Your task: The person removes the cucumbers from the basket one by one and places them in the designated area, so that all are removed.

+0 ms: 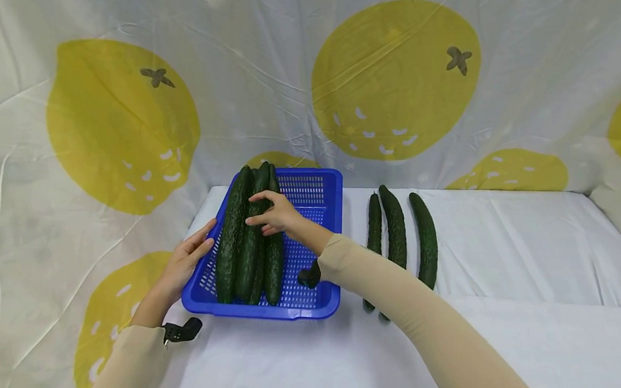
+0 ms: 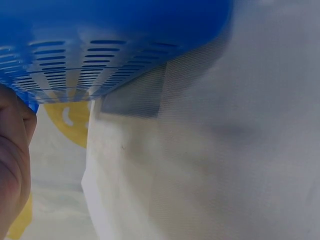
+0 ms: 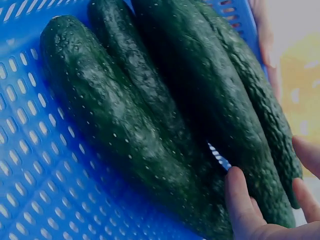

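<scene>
A blue plastic basket point(image 1: 338, 207) holds several long dark green cucumbers point(image 1: 233, 241), lying side by side along its left part. My left hand point(image 1: 181, 264) grips the basket's left rim; in the left wrist view its curled fingers point(image 2: 22, 120) show at the basket's slotted wall. Over the cucumbers is my right hand point(image 1: 276, 214), with thumb and forefinger spread apart. The right wrist view has the thumb point(image 3: 239, 192) right at one side of a cucumber point(image 3: 215, 85) and two fingertips point(image 3: 305, 152) beyond the outermost one.
Three more cucumbers point(image 1: 395, 224) lie on the white-covered table point(image 1: 509, 252) to the right of the basket, partly behind the right forearm. A lemon-print cloth point(image 1: 258, 71) hangs behind and at the left. Each wrist carries a small black device point(image 1: 182, 330).
</scene>
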`<action>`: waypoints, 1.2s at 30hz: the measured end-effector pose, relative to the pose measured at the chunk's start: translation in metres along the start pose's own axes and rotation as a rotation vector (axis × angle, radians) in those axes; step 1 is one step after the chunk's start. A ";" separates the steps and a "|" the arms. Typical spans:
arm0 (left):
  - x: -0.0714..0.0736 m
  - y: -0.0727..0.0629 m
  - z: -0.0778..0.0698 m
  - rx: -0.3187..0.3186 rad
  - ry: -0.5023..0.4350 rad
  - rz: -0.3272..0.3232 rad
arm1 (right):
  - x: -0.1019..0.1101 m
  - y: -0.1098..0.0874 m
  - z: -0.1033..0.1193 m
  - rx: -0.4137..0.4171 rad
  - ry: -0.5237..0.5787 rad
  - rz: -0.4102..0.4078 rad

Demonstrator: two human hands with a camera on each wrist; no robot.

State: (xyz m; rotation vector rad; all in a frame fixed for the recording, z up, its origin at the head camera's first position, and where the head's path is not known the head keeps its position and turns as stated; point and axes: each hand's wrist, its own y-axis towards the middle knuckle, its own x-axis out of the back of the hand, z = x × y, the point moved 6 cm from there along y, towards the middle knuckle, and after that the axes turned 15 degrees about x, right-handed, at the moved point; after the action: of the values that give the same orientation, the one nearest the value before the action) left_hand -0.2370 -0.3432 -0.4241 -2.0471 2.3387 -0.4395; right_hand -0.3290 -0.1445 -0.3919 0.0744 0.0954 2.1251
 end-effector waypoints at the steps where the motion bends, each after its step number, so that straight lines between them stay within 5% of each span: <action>1: 0.000 0.000 0.000 -0.001 -0.003 0.002 | -0.001 0.001 -0.002 0.001 -0.005 -0.005; 20: 0.004 -0.002 -0.002 -0.016 -0.016 0.007 | -0.014 0.003 -0.013 0.031 0.003 -0.056; 36: 0.000 -0.001 0.000 -0.011 -0.014 0.000 | -0.002 -0.002 -0.002 -0.020 0.039 -0.109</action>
State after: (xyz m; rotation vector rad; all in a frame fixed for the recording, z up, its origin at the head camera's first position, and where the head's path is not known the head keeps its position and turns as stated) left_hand -0.2360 -0.3436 -0.4236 -2.0481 2.3393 -0.4119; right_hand -0.3262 -0.1450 -0.3941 0.0154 0.0991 2.0184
